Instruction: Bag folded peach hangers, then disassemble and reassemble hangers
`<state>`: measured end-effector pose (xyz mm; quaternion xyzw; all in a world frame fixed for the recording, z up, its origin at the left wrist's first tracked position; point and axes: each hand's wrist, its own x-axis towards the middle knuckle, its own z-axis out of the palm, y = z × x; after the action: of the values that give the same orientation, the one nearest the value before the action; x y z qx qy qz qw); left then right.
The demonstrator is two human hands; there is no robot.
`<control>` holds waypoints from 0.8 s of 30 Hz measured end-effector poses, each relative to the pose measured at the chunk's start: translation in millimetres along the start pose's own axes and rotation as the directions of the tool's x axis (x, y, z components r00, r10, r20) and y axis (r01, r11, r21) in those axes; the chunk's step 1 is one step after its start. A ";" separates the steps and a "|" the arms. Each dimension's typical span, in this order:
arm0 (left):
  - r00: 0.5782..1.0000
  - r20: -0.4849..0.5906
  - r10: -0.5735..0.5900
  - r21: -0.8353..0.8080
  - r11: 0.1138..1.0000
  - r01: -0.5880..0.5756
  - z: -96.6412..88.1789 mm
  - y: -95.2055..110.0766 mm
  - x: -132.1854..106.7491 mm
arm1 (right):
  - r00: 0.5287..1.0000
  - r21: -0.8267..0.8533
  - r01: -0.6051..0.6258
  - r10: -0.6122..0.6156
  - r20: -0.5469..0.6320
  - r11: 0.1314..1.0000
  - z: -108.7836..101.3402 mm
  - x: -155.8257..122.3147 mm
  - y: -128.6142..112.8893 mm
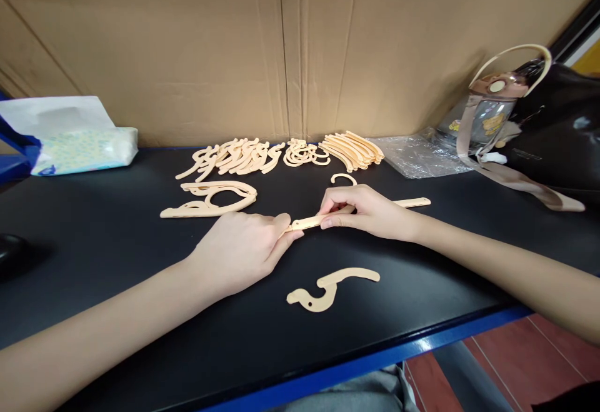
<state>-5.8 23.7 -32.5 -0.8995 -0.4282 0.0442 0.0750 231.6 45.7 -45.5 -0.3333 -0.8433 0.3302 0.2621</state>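
Note:
My left hand (239,246) pinches one end of cream plastic hanger pieces (307,222) between thumb and fingers. My right hand (363,212) grips the same pieces a little further right, partly covering them. The two hands are close together, just above the black table. Beyond my right fingers shows a small hook (344,179). A straight hanger arm (413,202) sticks out behind my right wrist; whether it joins the held pieces is hidden. Nearer me lies a loose curved hanger piece (323,293) with a small hole. A folded hanger (210,200) rests beyond my left hand.
Along the back lie piles of curved pieces (239,157), hooks (302,154) and long arms (354,150). A tissue pack (87,149) is at left, with a dark object (12,248) nearer. At right are a plastic bag (417,157), strapped bottle (492,112) and black bag (557,124).

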 end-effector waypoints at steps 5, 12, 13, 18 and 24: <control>0.998 -0.022 -0.050 0.017 0.999 0.051 -2.1 2.3 0.8 | 0.998 0.084 -0.055 0.054 0.024 0.995 0.5 -0.1 0.9; 0.998 -0.045 -0.046 -0.012 0.999 0.046 0.2 -0.3 1.0 | 0.996 0.105 -0.076 0.071 0.048 0.992 3.0 -0.9 -1.8; 0.998 -0.044 -0.034 -0.015 0.999 0.033 0.1 -0.9 0.6 | 0.996 0.098 -0.080 0.075 0.049 0.992 3.0 -0.9 -2.1; 0.999 -0.042 0.030 0.002 1.000 -0.030 -0.6 -2.8 0.6 | 0.995 0.104 -0.088 0.084 0.047 0.991 3.4 -0.5 -3.2; 0.998 -0.044 0.051 0.007 0.999 -0.050 -0.8 -4.0 1.5 | 0.995 0.131 -0.093 0.087 0.046 0.987 4.4 -0.4 -1.8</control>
<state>-7.8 27.3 -31.1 -0.9105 -0.4035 0.0273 0.0862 228.3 42.7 -47.1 -0.3463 -0.8086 0.4036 0.2516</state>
